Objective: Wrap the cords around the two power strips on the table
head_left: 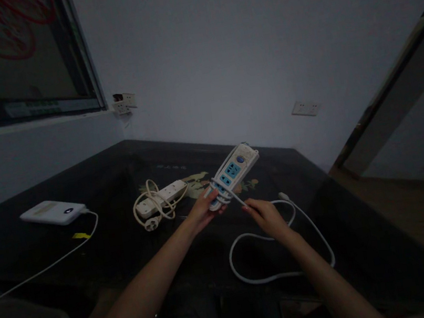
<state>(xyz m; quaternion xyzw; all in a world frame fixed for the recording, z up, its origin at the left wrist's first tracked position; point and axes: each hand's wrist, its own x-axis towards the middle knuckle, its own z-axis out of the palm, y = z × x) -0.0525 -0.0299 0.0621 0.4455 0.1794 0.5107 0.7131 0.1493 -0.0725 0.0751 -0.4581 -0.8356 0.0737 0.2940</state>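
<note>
My left hand (203, 211) is wrapped round the lower end of a white power strip (243, 154) with blue socket faces, tilted up above the dark table. Several turns of its white cord (237, 197) are wound around the strip near that end. Pinched in my right hand (263, 215) is the cord, pulled out to the right of the strip. The rest of the cord lies in a loose loop on the table, its end (283, 196) beyond my right hand. To the left of my left hand lies a second, cream power strip (172, 189) with its cord wrapped about it.
A white power bank (54, 211) with a plugged-in cable (67, 253) lies at the left on the dark table (117, 165). Near it is a small yellow tag (81, 235). Wall sockets (306, 108) are behind the table, and a window (17, 55) is at the upper left.
</note>
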